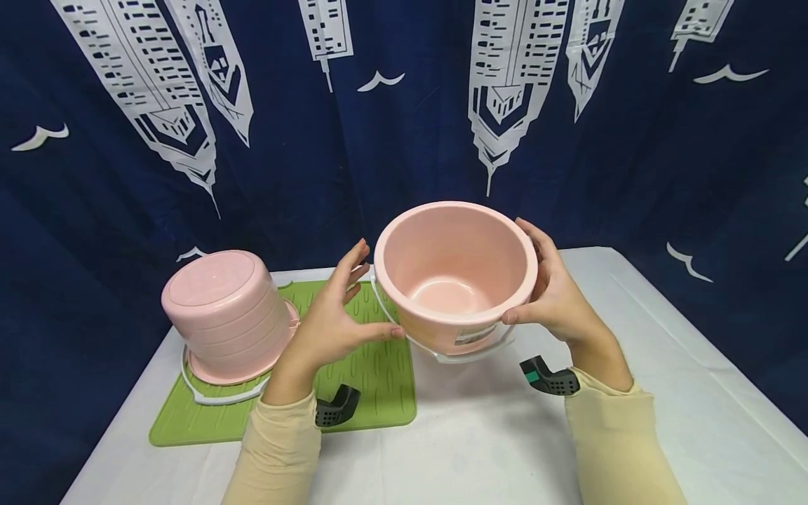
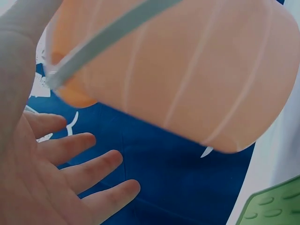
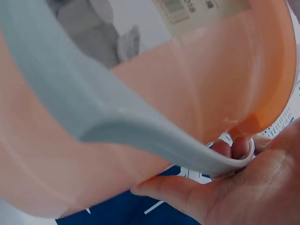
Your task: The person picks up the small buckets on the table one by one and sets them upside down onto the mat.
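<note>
A pink bucket [image 1: 467, 242] is held over the white table, its mouth tilted toward me. My right hand [image 1: 555, 291] grips its right side, thumb at the front of the rim and fingers round the back. A pale handle [image 1: 461, 358] hangs below the front, and a label [image 3: 178, 14] is stuck on the wall. My left hand [image 1: 331, 319] is spread at the bucket's left, its thumb overlapping the handle in the head view. In the left wrist view, its four fingers [image 2: 103, 164] stand apart from the bucket wall.
A second pink bucket [image 1: 233, 322] sits upside down on a green ridged mat [image 1: 385, 400] at the left, its handle lying in front. The white-covered table [image 1: 467, 449] extends under both. Behind it hangs a dark blue curtain [image 1: 404, 154] with white prints.
</note>
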Motion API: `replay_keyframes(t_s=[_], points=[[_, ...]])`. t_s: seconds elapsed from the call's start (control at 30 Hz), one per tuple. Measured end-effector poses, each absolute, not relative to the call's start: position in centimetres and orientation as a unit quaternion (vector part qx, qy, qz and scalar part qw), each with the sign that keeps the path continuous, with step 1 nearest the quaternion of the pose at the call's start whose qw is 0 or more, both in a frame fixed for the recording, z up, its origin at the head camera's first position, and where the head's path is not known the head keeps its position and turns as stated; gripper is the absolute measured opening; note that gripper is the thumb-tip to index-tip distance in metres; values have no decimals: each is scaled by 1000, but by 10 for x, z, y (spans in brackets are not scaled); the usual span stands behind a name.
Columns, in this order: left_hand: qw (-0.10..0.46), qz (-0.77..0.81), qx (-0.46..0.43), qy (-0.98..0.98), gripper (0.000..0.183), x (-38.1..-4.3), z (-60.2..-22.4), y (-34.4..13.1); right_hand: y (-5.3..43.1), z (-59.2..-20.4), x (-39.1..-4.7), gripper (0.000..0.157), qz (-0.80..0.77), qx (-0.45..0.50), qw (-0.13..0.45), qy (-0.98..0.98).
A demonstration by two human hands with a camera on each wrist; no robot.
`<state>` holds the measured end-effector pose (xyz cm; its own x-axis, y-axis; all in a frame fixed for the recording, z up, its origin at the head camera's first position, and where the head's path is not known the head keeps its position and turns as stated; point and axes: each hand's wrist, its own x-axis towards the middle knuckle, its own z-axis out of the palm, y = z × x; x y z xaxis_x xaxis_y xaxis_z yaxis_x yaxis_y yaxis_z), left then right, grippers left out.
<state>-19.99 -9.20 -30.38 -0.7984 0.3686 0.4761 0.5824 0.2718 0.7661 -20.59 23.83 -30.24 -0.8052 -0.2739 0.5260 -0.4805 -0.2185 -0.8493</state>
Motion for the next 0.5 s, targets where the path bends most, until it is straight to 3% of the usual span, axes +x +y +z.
replay_keyframes(t_s=[0.5], points=[[89, -578, -323, -744, 147, -199, -310, -84, 226, -312, -210, 142, 701, 356, 38, -617]])
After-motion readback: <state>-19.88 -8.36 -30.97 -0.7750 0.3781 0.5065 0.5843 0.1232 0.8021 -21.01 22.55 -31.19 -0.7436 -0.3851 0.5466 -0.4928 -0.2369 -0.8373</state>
